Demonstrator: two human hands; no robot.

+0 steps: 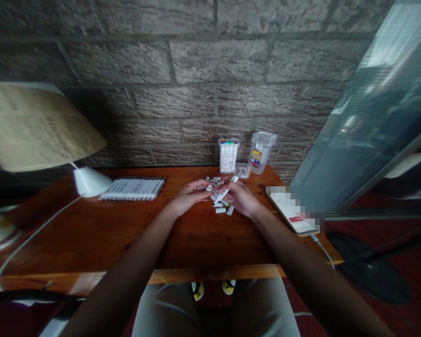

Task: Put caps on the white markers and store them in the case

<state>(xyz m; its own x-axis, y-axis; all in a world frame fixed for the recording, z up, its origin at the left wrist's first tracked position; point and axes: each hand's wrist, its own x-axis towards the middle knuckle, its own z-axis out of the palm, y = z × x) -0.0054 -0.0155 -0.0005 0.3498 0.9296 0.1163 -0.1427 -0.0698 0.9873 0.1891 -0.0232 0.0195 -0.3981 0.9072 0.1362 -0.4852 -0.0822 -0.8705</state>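
Over the middle of the wooden table both hands work close together. My left hand (190, 197) pinches a small white marker cap (209, 188) between thumb and fingers. A white marker (221, 195) lies slantwise in the closed fingers of my right hand (243, 199), its tip end pointing down and left. Beneath and between the hands is a loose pile of white marker caps (220, 210), partly covered by the fingers. To the left, a row of white markers (133, 188) lies side by side.
At the back stand a clear case of markers (228, 157) with coloured ends and a clear plastic box (262, 152), a clear lid (243, 171) beside them. A lamp (38, 126) with its cord is at left. A white tablet-like device (294, 213) with a cable lies at right.
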